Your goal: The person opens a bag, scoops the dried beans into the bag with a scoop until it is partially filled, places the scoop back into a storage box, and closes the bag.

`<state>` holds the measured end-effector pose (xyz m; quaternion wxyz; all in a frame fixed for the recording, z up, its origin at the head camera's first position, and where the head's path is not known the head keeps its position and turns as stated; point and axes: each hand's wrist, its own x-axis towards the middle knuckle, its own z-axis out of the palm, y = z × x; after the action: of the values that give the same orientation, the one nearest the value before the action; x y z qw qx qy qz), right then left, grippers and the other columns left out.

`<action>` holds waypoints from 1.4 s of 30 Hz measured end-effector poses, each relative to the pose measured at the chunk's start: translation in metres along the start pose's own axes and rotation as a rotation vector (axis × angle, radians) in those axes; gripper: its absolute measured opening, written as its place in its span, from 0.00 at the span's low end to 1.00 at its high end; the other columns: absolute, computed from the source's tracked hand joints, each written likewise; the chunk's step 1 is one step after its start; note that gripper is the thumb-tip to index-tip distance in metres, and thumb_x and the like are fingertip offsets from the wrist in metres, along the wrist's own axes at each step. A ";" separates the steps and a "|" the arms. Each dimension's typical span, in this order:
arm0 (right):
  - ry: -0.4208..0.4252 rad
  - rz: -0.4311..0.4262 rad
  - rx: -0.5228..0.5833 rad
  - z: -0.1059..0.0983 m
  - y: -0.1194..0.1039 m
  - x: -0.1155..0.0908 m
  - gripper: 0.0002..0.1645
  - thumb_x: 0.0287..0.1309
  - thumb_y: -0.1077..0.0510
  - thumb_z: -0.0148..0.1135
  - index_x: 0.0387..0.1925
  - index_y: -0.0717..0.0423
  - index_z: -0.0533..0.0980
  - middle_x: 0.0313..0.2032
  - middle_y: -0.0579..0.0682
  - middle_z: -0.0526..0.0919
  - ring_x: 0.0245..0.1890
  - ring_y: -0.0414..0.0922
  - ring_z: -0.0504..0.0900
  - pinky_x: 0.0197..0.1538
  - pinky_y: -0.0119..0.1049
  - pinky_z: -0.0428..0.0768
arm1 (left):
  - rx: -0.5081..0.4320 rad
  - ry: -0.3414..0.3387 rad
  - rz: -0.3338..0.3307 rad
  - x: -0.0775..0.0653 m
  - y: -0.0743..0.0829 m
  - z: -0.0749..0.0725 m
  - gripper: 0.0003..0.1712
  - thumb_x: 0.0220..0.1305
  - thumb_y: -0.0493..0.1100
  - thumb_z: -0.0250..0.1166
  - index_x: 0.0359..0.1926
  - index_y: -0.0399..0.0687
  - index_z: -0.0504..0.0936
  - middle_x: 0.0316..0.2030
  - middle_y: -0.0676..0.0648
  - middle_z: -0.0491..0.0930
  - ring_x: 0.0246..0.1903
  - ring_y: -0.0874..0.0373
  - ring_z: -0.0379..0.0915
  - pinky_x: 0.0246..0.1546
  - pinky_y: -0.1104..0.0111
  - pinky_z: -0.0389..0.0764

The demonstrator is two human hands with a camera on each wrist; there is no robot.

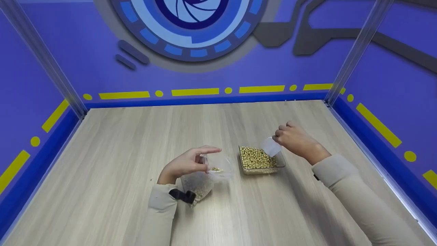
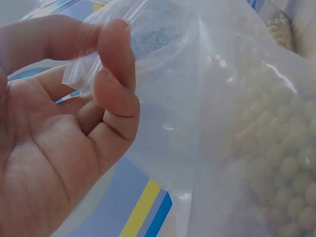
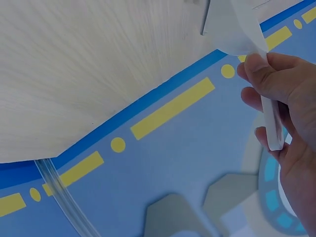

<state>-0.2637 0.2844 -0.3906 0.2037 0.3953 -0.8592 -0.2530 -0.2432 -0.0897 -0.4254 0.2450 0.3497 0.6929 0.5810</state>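
A clear zip bag bulging with pale yellow soybeans leans at the front middle, its mouth spread wide. My left hand grips the bag's rim with thumb and fingers apart; in the left wrist view, curled fingers hold the zip edge, and beans fill the lower bag. Farther right, a see-through rectangular container holds more soybeans. My right hand grips a translucent white scoop by its handle, the bowl tilted down at the container's right side. In the right wrist view, the fingers wrap the scoop handle.
A wood-grain table lies under everything. Blue printed panels with yellow dashes wall it in at the back and both sides, with metal posts at the back corners.
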 end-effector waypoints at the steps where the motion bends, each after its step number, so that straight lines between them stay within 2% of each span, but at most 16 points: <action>1: -0.001 0.002 0.011 0.001 0.000 0.000 0.11 0.44 0.65 0.70 0.33 0.51 0.85 0.28 0.45 0.83 0.29 0.45 0.75 0.30 0.37 0.64 | 0.000 -0.001 0.002 0.000 0.000 0.000 0.36 0.58 0.23 0.54 0.69 0.35 0.62 0.67 0.35 0.61 0.27 0.69 0.75 0.34 0.73 0.78; 7: -0.002 0.002 0.105 0.007 0.000 0.002 0.11 0.46 0.67 0.69 0.32 0.51 0.85 0.28 0.46 0.84 0.30 0.46 0.77 0.31 0.38 0.67 | 0.005 -0.004 0.005 0.000 -0.001 -0.001 0.36 0.57 0.23 0.54 0.69 0.33 0.61 0.68 0.34 0.60 0.28 0.70 0.75 0.35 0.73 0.78; 14: -0.018 0.019 0.211 0.012 0.002 0.005 0.16 0.45 0.72 0.69 0.36 0.53 0.86 0.31 0.49 0.87 0.33 0.47 0.81 0.35 0.42 0.75 | 0.000 0.001 0.003 0.000 -0.001 -0.001 0.36 0.57 0.22 0.53 0.69 0.33 0.61 0.70 0.35 0.58 0.27 0.70 0.74 0.35 0.74 0.79; 18: -0.052 0.047 0.274 0.014 0.003 0.003 0.17 0.43 0.70 0.71 0.37 0.54 0.86 0.33 0.50 0.87 0.35 0.48 0.82 0.38 0.44 0.77 | 0.017 0.000 0.009 0.000 -0.002 -0.001 0.36 0.58 0.23 0.54 0.69 0.34 0.62 0.63 0.36 0.65 0.28 0.69 0.75 0.36 0.71 0.80; 23: -0.086 0.085 0.348 0.018 0.004 -0.001 0.17 0.43 0.67 0.72 0.39 0.55 0.86 0.36 0.51 0.88 0.38 0.49 0.83 0.41 0.47 0.79 | 0.022 0.002 0.001 -0.001 -0.001 0.000 0.36 0.58 0.25 0.56 0.69 0.36 0.62 0.59 0.38 0.68 0.29 0.68 0.76 0.37 0.68 0.80; 30: -0.083 0.128 0.474 0.027 0.004 -0.006 0.18 0.45 0.69 0.71 0.41 0.56 0.85 0.37 0.52 0.87 0.40 0.50 0.83 0.43 0.48 0.79 | 0.006 0.002 -0.002 -0.001 0.000 0.001 0.36 0.58 0.23 0.55 0.69 0.35 0.62 0.68 0.36 0.59 0.28 0.68 0.75 0.37 0.72 0.80; 34: -0.090 0.148 0.554 0.032 0.004 -0.009 0.18 0.46 0.70 0.70 0.42 0.57 0.85 0.37 0.53 0.87 0.41 0.50 0.82 0.42 0.47 0.78 | 0.020 0.000 -0.003 -0.001 0.000 0.001 0.36 0.58 0.23 0.55 0.70 0.35 0.62 0.69 0.36 0.58 0.28 0.68 0.74 0.36 0.71 0.79; 42: -0.076 0.141 0.596 0.034 0.001 -0.009 0.18 0.46 0.70 0.69 0.43 0.58 0.85 0.38 0.52 0.87 0.42 0.50 0.83 0.42 0.46 0.78 | 0.044 0.002 0.006 0.000 -0.001 0.000 0.36 0.57 0.24 0.54 0.69 0.35 0.62 0.69 0.36 0.58 0.29 0.69 0.75 0.35 0.72 0.78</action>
<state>-0.2778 0.3012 -0.4179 0.0635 0.3670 -0.9280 0.0102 -0.2435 -0.0901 -0.4262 0.2349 0.3566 0.7048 0.5666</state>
